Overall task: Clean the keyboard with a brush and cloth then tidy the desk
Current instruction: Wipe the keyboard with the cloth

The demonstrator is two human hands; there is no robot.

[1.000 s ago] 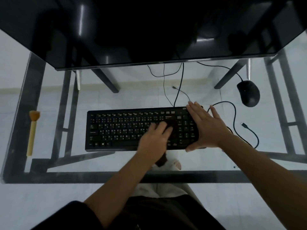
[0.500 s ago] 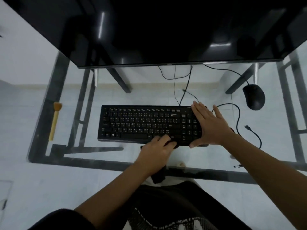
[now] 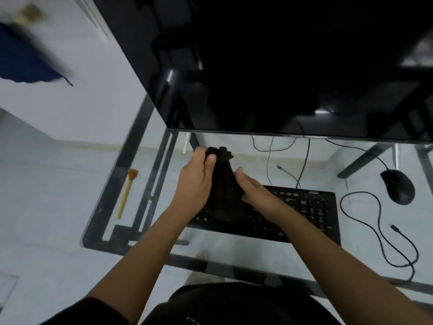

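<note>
Left hand (image 3: 196,184) gripped a bunched black cloth (image 3: 222,198) above the keyboard (image 3: 311,213), right hand (image 3: 256,194) pressed straight-fingered against it, brush (image 3: 126,193) lay left on glass desk (image 3: 304,257).

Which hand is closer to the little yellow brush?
Left. The left hand, gripping the cloth, is right of the brush; the right hand is farther right, over the keyboard.

Glass desk (image 3: 106,195) w/ dark metal frame, seen from above; floor shows thru the top. Black keyboard (image 3: 311,214) lies centre-right, near the front edge. Wooden-handled brush (image 3: 126,193) lies at far L, well apart from it, bristles toward the back. Black mouse (image 3: 398,187) sits far R. Loose cable (image 3: 393,227) w/ bare plug curls R of the keyboard. Large dark monitor (image 3: 281,66) stands at the back.
</note>
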